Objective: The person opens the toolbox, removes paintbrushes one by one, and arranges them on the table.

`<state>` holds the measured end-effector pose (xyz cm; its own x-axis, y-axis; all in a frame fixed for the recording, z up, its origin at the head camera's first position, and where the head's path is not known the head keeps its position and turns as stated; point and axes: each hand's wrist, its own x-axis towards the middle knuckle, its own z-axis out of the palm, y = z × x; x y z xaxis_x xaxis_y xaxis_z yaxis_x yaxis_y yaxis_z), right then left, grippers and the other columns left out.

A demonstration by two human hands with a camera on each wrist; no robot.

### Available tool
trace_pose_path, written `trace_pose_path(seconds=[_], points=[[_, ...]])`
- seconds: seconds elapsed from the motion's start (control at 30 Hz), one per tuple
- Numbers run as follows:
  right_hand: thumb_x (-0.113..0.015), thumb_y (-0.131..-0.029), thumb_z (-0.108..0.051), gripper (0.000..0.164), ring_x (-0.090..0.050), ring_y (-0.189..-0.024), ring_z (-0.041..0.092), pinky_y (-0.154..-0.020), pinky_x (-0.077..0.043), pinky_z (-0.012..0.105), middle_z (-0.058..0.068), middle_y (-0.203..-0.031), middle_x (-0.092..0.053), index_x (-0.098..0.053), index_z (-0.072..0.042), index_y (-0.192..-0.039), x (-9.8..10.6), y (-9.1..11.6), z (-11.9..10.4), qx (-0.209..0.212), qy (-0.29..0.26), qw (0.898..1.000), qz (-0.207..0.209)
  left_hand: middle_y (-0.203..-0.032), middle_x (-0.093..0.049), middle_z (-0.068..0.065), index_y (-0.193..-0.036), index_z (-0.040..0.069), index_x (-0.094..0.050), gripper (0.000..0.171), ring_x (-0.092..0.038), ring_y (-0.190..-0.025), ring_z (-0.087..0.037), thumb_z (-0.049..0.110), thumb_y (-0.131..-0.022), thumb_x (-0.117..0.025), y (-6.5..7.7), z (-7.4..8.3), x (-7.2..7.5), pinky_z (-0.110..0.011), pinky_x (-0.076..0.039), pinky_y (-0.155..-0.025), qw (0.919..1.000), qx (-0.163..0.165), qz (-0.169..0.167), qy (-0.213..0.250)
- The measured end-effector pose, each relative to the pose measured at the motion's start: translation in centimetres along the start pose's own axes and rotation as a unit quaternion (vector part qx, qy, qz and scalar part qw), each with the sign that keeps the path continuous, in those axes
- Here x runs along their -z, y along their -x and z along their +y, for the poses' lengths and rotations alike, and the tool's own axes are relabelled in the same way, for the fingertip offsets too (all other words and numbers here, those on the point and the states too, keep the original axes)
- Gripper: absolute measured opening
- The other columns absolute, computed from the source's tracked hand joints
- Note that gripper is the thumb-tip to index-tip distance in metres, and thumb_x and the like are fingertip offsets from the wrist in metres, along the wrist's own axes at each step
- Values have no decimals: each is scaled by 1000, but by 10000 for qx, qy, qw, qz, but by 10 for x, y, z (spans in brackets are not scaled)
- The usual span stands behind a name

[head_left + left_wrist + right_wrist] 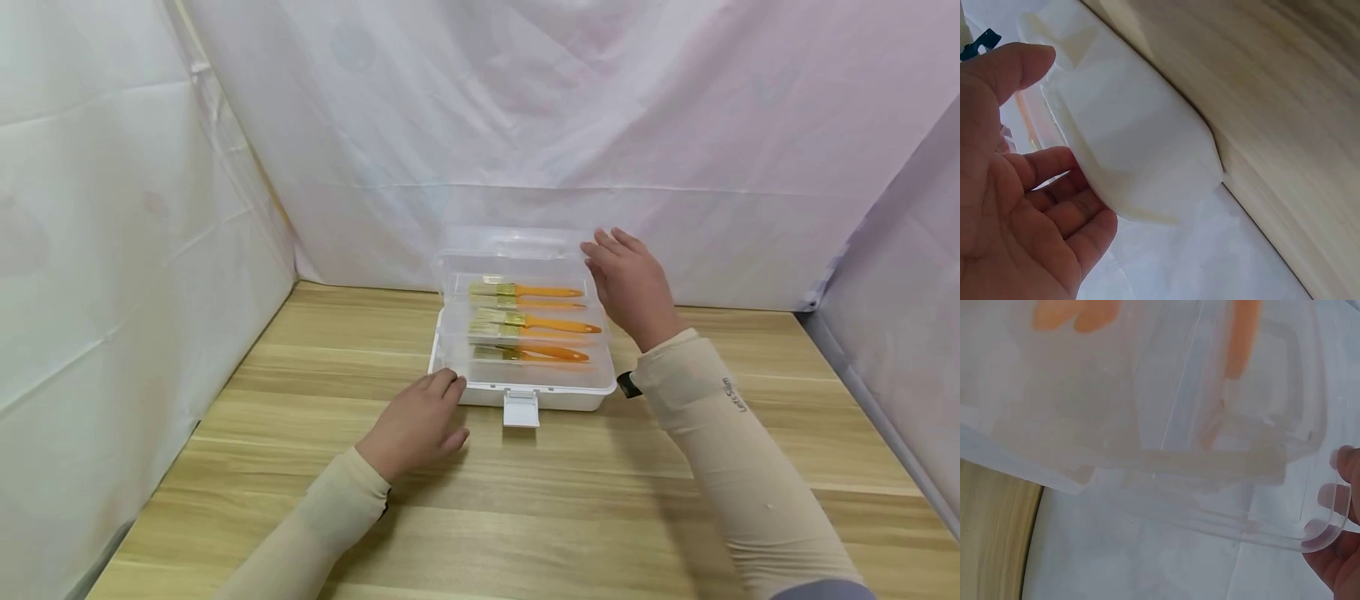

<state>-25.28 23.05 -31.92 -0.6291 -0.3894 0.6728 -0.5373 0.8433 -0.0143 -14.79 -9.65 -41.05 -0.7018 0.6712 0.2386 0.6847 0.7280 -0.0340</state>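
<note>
A white plastic box (pixel 570 400) with its clear lid (pixel 517 242) raised stands on the wooden table. Its tiered clear trays hold several paintbrushes (pixel 555 327) with orange handles and pale bristles, lying crosswise. At the box's front left corner is my left hand (pixel 420 421). In the left wrist view its loosely bent fingers (pixel 1094 219) touch the white side wall, while the thumb stands apart. My right hand (pixel 633 283) holds the lid's right edge near the top. Through the clear plastic, its fingertips (pixel 1327 495) show behind the rim in the right wrist view.
A white latch (pixel 521 410) hangs down at the box's front. The wooden table (pixel 480 517) extends toward me and to both sides. White cloth (pixel 450 108) hangs close behind the raised lid, with further cloth walls at left and right.
</note>
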Motion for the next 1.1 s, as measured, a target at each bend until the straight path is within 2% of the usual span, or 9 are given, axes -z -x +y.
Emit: trace_pose_path(seconds=[0.1, 0.2, 0.33, 0.4, 0.5, 0.6, 0.7, 0.97, 1.1], points=[[-64, -95, -2, 23, -58, -121, 38, -110, -36, 43, 23, -122, -65, -70, 3, -117, -2, 0, -1, 56, -16, 9997, 244, -119, -56, -15, -133, -2, -55, 66, -61, -107, -31, 38, -83, -72, 0, 0, -2, -40, -49, -97, 10000, -40, 69, 3], [-64, -95, -2, 22, -57, -118, 41, -105, -42, 47, 22, -121, -66, -70, 2, -115, -3, -2, -2, -31, -29, 9997, 243, -117, -56, -15, -137, 1, -54, 69, -61, -107, -32, 39, -82, -74, 1, -1, -2, -40, -49, -96, 9998, -113, 147, -63], [-60, -97, -4, 23, -53, -116, 43, -99, -46, 51, 22, -122, -61, -66, 1, -118, -2, -7, -6, -272, -11, 9996, -56, -118, -55, -16, -139, 1, -52, 73, -59, -110, -33, 41, -82, -74, 2, -2, -3, -41, -47, -99, 9997, -151, 140, -162], [-59, -98, -7, 25, -52, -117, 44, -100, -45, 53, 22, -125, -59, -64, 1, -120, 0, -10, -8, -396, 18, 9988, -294, -119, -54, -16, -140, 1, -51, 73, -58, -112, -33, 41, -83, -73, 3, -3, -3, -40, -46, -100, 9997, -157, 113, -180], [-59, -99, -14, 36, -46, -127, 44, -107, -37, 52, 25, -135, -52, -58, 3, -130, 2, -12, -9, -548, 62, 9952, -809, -120, -54, -16, -140, 1, -50, 73, -58, -112, -32, 42, -84, -72, 4, -3, -3, -40, -46, -101, 9996, -166, 85, -202], [-59, -100, -21, 52, -33, -139, 44, -116, -24, 51, 27, -147, -41, -45, 5, -143, 1, -13, -7, -647, 39, 9888, -1343, -120, -54, -16, -141, 1, -50, 73, -58, -111, -32, 42, -84, -71, 6, -3, -3, -40, -46, -101, 9997, -170, 84, -181], [-59, -100, -28, 67, -20, -146, 42, -119, -13, 49, 27, -155, -30, -31, 3, -152, -2, -12, -4, -712, -27, 9829, -1696, -120, -54, -16, -141, 1, -50, 73, -58, -111, -32, 42, -84, -72, 8, -3, -2, -40, -46, -100, 9997, -170, 113, -150], [-50, -100, -51, 89, 14, -149, 34, -119, 5, 47, 20, -164, 6, -4, -3, -159, -9, -10, 1, -687, 73, 9779, -1972, -119, -55, -16, -140, 0, -50, 74, -56, -113, -32, 41, -83, -73, 9, -2, -1, -40, -46, -100, 9995, -148, 253, -149], [-48, -100, -54, 92, 21, -148, 32, -118, 7, 47, 18, -163, 14, 0, -3, -158, -11, -11, 1, -687, 143, 9774, -1995, -119, -55, -17, -140, 0, -51, 74, -56, -113, -32, 41, -82, -74, 9, -2, 0, -40, -46, -99, 9994, -145, 268, -143]])
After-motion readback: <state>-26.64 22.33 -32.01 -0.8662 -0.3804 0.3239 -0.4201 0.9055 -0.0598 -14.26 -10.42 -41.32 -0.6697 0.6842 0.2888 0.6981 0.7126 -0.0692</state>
